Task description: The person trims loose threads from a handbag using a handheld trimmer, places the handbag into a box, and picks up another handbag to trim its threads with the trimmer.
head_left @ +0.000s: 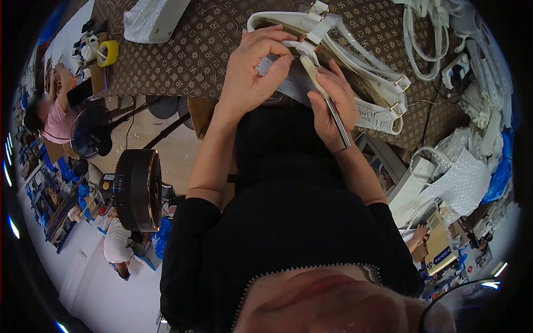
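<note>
A white handbag (350,53) with gold-coloured rings and a zipped opening lies on the patterned tabletop in front of me. My left hand (252,72) is at the bag's near left end, thumb and forefinger pinched beside a strap ring. What they pinch is too small to make out. In my right hand (336,97) is a slim tool (335,114) with a silver handle and a pale, flat tip. That tip points up toward the strap end, close to my left fingertips. The palm side of my left hand is partly hidden.
The brown patterned tabletop (189,66) carries another white bag piece (152,22), yellow tape (108,54) and white straps (425,39). A black fan (137,190) stands left of me. White bags (458,180) are at right. Other people are at left and lower right.
</note>
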### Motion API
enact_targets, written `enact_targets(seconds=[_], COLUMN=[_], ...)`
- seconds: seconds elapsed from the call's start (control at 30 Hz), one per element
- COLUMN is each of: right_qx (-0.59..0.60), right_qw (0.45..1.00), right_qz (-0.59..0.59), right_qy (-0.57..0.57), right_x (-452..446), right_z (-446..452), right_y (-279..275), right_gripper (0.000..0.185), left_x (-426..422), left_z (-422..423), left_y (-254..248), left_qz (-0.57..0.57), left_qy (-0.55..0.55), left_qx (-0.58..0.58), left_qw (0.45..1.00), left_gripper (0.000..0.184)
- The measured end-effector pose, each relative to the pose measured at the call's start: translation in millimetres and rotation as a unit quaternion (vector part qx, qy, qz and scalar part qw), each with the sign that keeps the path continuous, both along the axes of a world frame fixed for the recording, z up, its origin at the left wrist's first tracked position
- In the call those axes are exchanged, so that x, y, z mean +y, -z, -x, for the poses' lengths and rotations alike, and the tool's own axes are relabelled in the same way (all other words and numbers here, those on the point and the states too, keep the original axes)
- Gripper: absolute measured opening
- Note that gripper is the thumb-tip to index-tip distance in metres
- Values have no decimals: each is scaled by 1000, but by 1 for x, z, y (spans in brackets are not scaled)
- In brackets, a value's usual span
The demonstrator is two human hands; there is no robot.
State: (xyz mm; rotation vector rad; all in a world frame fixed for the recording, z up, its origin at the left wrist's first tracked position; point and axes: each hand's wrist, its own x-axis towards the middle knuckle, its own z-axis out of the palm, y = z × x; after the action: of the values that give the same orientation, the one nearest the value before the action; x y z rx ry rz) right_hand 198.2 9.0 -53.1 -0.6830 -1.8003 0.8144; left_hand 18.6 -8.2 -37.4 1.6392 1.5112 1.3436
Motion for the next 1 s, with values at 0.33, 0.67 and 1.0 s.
enact_targets(seconds=[0.33,0.67,1.0], right_qx=[-9,155,185], right_qw=[1000,979,982], right_qz=[6,46,-30], right_qy=[-8,-127,-8], right_x=[0,-17,-14], right_z=[0,-35,-62], right_y=[-1,-22,-47], right_gripper=[26,31,36], left_x=[-1,18,33], left_z=[2,12,10], left_y=[1,-41,-16], left_qz=[0,155,148], left_qy=[5,36,105], left_qx=[10,302,176], left_qw=[1000,940,967], left_gripper=[7,70,66])
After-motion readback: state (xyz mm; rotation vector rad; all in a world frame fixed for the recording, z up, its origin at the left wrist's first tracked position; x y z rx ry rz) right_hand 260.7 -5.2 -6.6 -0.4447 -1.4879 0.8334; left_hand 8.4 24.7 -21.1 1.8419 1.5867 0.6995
